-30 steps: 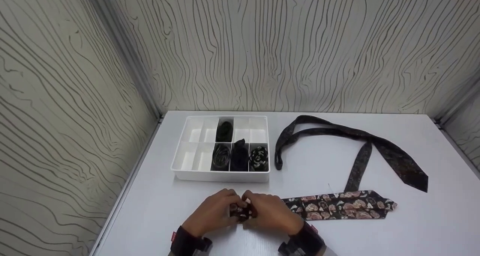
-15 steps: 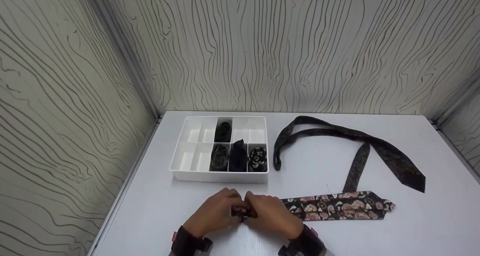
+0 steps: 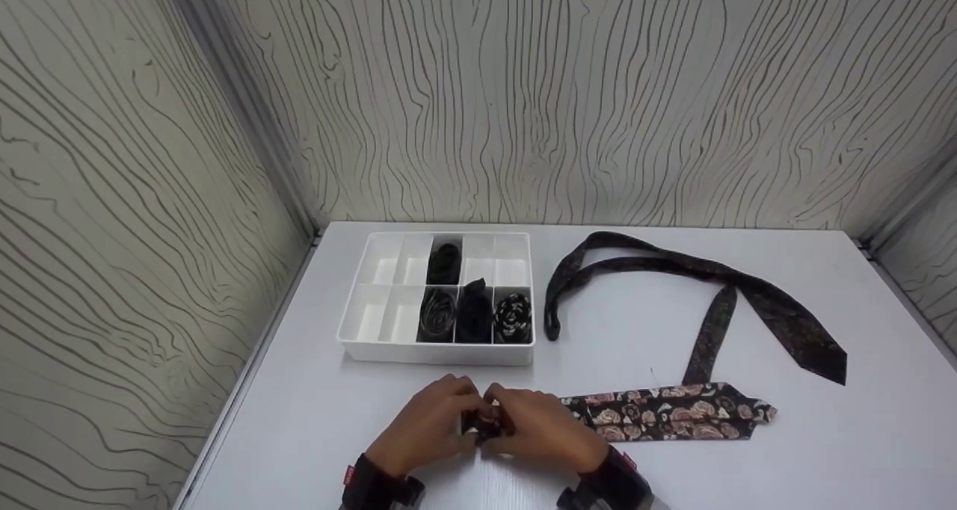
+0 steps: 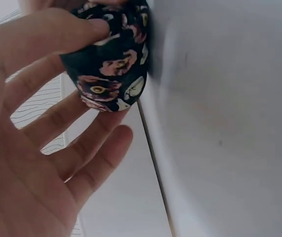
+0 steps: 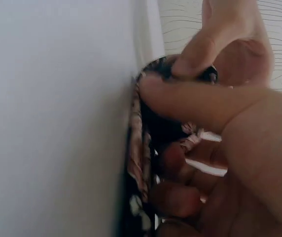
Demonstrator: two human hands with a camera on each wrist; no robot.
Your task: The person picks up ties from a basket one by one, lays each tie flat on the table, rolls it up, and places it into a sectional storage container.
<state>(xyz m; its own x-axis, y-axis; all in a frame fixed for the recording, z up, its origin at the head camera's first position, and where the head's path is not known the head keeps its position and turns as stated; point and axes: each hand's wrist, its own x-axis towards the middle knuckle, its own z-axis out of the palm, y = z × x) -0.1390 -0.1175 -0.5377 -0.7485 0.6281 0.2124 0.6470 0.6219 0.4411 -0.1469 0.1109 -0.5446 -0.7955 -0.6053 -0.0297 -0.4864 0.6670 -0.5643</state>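
Observation:
A dark necktie with pink roses [image 3: 665, 414] lies flat at the front, its pointed end to the right. Its other end is wound into a roll [image 4: 111, 74], standing on edge on the table between both hands. My left hand [image 3: 430, 426] grips the roll's left side; in the left wrist view the thumb lies on top and the lower fingers spread loosely beneath. My right hand [image 3: 544, 429] pinches the roll from the right, where the flat strip [image 5: 137, 163] runs in under the fingers. Much of the roll is hidden by the hands in the head view.
Behind the hands stands a white divided box [image 3: 437, 354]. Several of its compartments hold rolled dark ties, including a patterned one [image 3: 513, 317]. A long dark tie [image 3: 792, 323] lies looped at the right, its narrow end reaching the floral tie's edge.
The floral tie's pointed end has slid a little to the left as the roll turns between the hands. Both hands stay in nearly the same place; the box and dark tie stay put.

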